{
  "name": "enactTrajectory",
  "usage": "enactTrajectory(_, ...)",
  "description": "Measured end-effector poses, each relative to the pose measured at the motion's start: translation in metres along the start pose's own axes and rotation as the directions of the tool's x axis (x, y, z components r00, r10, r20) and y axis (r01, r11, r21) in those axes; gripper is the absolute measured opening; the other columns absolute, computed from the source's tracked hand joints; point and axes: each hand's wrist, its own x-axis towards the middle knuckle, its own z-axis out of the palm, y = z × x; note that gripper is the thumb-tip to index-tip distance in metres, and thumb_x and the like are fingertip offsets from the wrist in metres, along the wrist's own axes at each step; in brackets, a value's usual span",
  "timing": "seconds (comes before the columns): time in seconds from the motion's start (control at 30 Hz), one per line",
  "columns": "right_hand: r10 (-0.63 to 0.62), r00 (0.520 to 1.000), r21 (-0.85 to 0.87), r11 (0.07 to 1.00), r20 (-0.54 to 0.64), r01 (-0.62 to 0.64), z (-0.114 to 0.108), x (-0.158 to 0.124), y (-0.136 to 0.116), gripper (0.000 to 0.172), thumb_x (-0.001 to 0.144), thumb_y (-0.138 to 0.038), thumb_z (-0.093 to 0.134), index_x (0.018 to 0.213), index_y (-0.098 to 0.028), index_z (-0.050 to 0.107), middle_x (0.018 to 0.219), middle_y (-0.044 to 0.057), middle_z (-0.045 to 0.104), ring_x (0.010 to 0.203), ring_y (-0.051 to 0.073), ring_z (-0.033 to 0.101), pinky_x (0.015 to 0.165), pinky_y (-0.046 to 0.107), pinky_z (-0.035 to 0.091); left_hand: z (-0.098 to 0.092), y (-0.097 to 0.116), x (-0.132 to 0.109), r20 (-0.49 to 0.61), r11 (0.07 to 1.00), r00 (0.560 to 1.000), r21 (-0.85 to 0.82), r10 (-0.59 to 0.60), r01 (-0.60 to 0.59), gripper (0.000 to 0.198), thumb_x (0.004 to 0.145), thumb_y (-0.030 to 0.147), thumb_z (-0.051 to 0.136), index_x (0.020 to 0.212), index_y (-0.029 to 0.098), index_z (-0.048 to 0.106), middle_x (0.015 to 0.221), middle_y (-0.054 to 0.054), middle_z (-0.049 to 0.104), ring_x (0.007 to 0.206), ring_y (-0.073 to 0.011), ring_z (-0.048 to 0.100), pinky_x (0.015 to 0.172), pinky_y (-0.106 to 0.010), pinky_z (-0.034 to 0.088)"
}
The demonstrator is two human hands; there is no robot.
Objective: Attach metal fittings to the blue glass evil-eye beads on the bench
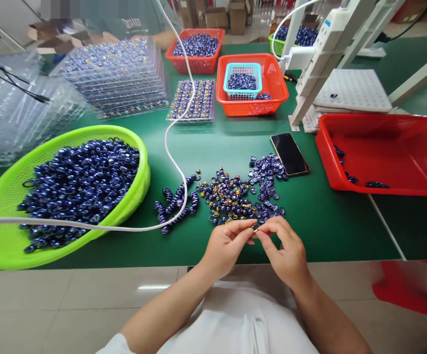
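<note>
My left hand (225, 245) and my right hand (286, 248) meet at the table's front edge, fingertips pinched together on one tiny dark part (255, 228) with a bright spot. The fingers cover most of it, so its kind cannot be made out. Just beyond them lies a loose pile of small dark blue parts with gold and orange bits (228, 194). To its right are scattered flat dark blue caps (267, 169). Dark blue ring-shaped pieces (178, 199) lie in rows to the left of the pile.
A green basket (145, 172) heaped with dark blue rings stands left. A white cable (167, 142) crosses the table. A phone (290, 153) and a red tray (390, 147) are right. Behind are stacked clear trays (125, 88), red baskets (250, 105) and a white post (309, 73). Another person sits opposite.
</note>
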Motion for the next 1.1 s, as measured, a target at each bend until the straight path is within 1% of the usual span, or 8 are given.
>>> enactTrajectory(0.13,0.127,0.992,0.100,0.987,-0.001,-0.127,0.000,0.001,-0.003,0.009,0.095,-0.021,0.055,0.090,-0.023,0.061,0.087,0.003,0.061,0.082,0.018,0.060,0.074,0.031,0.048,-0.001,-0.012,-0.003,-0.009,0.992,0.996,0.091,0.089,-0.087,0.027,0.079,0.031,0.076,0.102,0.017,0.079,0.096,-0.008,0.080,0.079,-0.0213,0.074,0.075,-0.032,0.063)
enactTrajectory(0.3,0.337,0.940,0.255,0.906,0.046,-0.338,0.004,0.000,0.001,0.014,0.092,-0.033,0.062,0.084,-0.023,0.058,0.081,0.001,0.058,0.076,0.016,0.054,0.071,0.028,0.046,-0.002,-0.018,-0.006,-0.058,0.965,0.981,0.200,0.185,-0.170,0.020,0.078,0.028,0.077,0.097,0.021,0.081,0.091,-0.007,0.080,0.081,-0.0221,0.073,0.078,-0.032,0.060)
enactTrajectory(0.4,0.407,0.906,0.347,0.838,0.113,-0.420,0.004,0.003,0.002,0.020,0.090,-0.039,0.065,0.084,-0.022,0.056,0.078,-0.001,0.056,0.072,0.015,0.053,0.067,0.026,0.046,-0.002,-0.014,-0.006,-0.070,0.977,0.987,0.164,0.148,-0.134,0.018,0.077,0.029,0.078,0.093,0.020,0.081,0.087,-0.007,0.080,0.079,-0.0212,0.072,0.076,-0.031,0.059)
enactTrajectory(0.53,0.346,0.906,0.414,0.807,0.246,-0.421,0.000,0.006,0.002,0.019,0.092,-0.039,0.062,0.085,-0.022,0.058,0.079,-0.001,0.056,0.072,0.014,0.055,0.067,0.025,0.048,-0.007,-0.008,-0.003,0.000,1.000,1.000,-0.008,0.024,-0.024,0.021,0.075,0.033,0.079,0.088,0.015,0.079,0.074,-0.005,0.075,0.068,-0.0176,0.067,0.067,-0.029,0.056)
enactTrajectory(0.63,0.229,0.940,0.387,0.866,0.254,-0.315,-0.006,0.004,0.005,0.010,0.096,-0.032,0.056,0.095,-0.024,0.063,0.085,0.001,0.059,0.077,0.015,0.058,0.071,0.027,0.051,-0.011,-0.006,0.001,0.056,0.987,0.998,-0.154,-0.042,0.050,0.020,0.073,0.031,0.079,0.082,0.014,0.077,0.067,-0.004,0.071,0.061,-0.0136,0.061,0.063,-0.026,0.051)
enactTrajectory(0.73,-0.028,0.970,0.271,0.962,0.240,-0.039,-0.013,0.002,0.009,0.027,0.097,-0.019,0.050,0.114,-0.032,0.067,0.096,0.003,0.060,0.085,0.016,0.060,0.075,0.030,0.053,-0.013,-0.002,0.004,0.093,0.948,0.985,-0.272,-0.143,0.163,0.017,0.069,0.027,0.081,0.079,0.013,0.077,0.063,-0.003,0.069,0.057,-0.0104,0.057,0.059,-0.023,0.045)
enactTrajectory(0.9,-0.369,0.896,-0.011,0.924,0.249,0.383,-0.022,0.003,0.012,0.043,0.090,-0.007,0.059,0.120,-0.037,0.067,0.106,0.004,0.062,0.091,0.016,0.063,0.078,0.033,0.052,-0.015,0.001,0.006,0.156,0.888,0.953,-0.351,-0.258,0.298,0.021,0.066,0.026,0.083,0.080,0.011,0.077,0.068,-0.005,0.071,0.057,-0.0094,0.057,0.058,-0.022,0.044)
enactTrajectory(1.1,-0.361,0.911,0.052,0.932,0.199,0.358,-0.018,-0.001,0.015,0.048,0.086,-0.005,0.063,0.127,-0.029,0.060,0.098,0.004,0.072,0.088,0.017,0.068,0.076,0.032,0.055,-0.017,-0.004,0.004,0.147,0.941,0.976,-0.276,-0.160,0.196,0.018,0.072,0.026,0.082,0.085,0.014,0.079,0.071,-0.005,0.074,0.060,-0.0093,0.059,0.061,-0.021,0.047)
